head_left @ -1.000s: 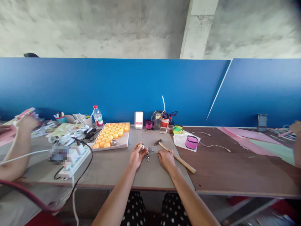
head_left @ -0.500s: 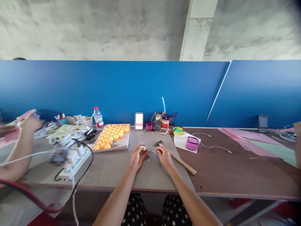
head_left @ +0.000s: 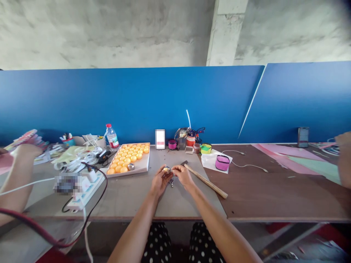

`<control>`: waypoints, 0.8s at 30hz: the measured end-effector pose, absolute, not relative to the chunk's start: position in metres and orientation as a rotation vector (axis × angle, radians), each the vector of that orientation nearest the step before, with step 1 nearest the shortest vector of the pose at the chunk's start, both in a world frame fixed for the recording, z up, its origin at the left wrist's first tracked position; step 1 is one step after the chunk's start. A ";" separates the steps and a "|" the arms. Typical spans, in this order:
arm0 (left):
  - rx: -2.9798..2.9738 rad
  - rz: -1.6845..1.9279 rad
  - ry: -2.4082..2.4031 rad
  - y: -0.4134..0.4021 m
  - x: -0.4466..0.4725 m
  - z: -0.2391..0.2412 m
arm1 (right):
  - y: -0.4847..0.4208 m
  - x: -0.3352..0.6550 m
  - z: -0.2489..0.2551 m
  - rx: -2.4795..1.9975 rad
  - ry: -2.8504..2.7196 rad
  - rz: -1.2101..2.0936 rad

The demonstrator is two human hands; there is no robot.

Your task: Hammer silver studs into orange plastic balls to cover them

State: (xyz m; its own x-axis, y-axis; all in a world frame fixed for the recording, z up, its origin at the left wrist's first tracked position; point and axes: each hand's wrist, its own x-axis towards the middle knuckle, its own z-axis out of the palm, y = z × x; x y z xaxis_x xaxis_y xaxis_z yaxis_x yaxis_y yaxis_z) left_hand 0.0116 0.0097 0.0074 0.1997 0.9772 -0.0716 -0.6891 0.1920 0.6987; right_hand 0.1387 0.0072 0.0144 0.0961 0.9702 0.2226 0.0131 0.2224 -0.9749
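My left hand (head_left: 159, 182) is closed around a small ball (head_left: 166, 170) that looks silvery with some orange-yellow showing. My right hand (head_left: 183, 175) has its fingertips pinched together at the ball's right side; whatever they hold is too small to make out. Small shiny silver pieces (head_left: 172, 183) lie on the table just below the hands, partly hidden by them. Close to the right hand rests a hammer (head_left: 208, 182) with a wooden handle. To the left stands a shallow white tray (head_left: 142, 168) of orange balls (head_left: 127, 160), with one silver-covered ball (head_left: 131, 167) among them.
A power strip (head_left: 86, 191) with plugs and cables lies left, near a co-worker's arm (head_left: 19, 179). A bottle (head_left: 112, 137), a purple case (head_left: 222, 163) on white paper and a pot of glue-like red-white label (head_left: 191, 138) stand around. A blue partition (head_left: 164, 98) closes the back.
My right hand has moved left and up from the loose silver pieces to the ball in my left hand. The view has shifted slightly.
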 end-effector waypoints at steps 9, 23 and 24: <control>0.703 1.279 0.632 0.009 0.018 0.002 | 0.005 0.128 -0.006 -1.059 -1.119 0.997; 0.788 1.270 0.680 0.012 0.019 -0.006 | 0.001 0.133 -0.011 -1.110 -1.186 0.978; 0.791 1.270 0.681 0.012 0.019 -0.006 | 0.000 0.133 -0.011 -1.107 -1.178 0.988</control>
State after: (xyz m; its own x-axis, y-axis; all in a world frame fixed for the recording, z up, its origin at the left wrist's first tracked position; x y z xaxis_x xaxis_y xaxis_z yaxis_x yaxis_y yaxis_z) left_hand 0.0192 0.0121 -0.0063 0.1751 0.9844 -0.0143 -0.5570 0.1111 0.8231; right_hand 0.1328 0.0004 -0.0110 0.1321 0.9732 0.1882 -0.0157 0.1919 -0.9813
